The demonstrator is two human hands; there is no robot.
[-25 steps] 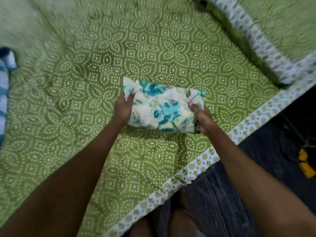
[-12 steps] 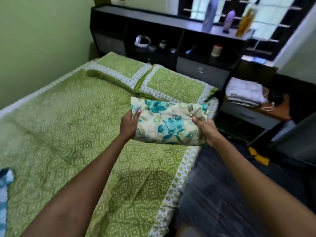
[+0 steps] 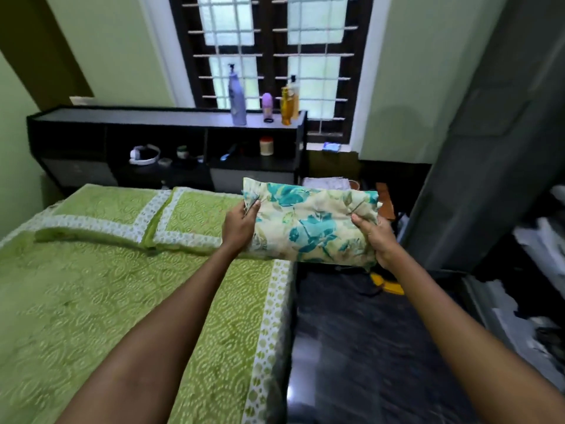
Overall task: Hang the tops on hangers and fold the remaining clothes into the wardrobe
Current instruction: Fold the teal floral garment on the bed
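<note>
A folded cream cloth with a teal flower print [image 3: 308,223] is held up in the air over the right edge of the bed [image 3: 128,301]. My left hand [image 3: 240,224] grips its left end, thumb on top. My right hand [image 3: 377,238] grips its right end the same way. The wardrobe's grey door [image 3: 489,166] stands at the right, and blurred shelves with light things [image 3: 538,270] show beside it at the far right.
Two green pillows [image 3: 183,215] lie at the head of the bed. A black headboard shelf [image 3: 171,142] carries bottles [image 3: 237,101] and small items below a barred window. Folded white cloth [image 3: 325,182] lies behind the held bundle. Dark floor [image 3: 360,347] runs between bed and wardrobe, with a yellow object [image 3: 386,284] on it.
Both hands have lifted the folded cloth off the bed and carried it to the right, past the bed's edge. The view has risen from the bedspread to the window and wardrobe.
</note>
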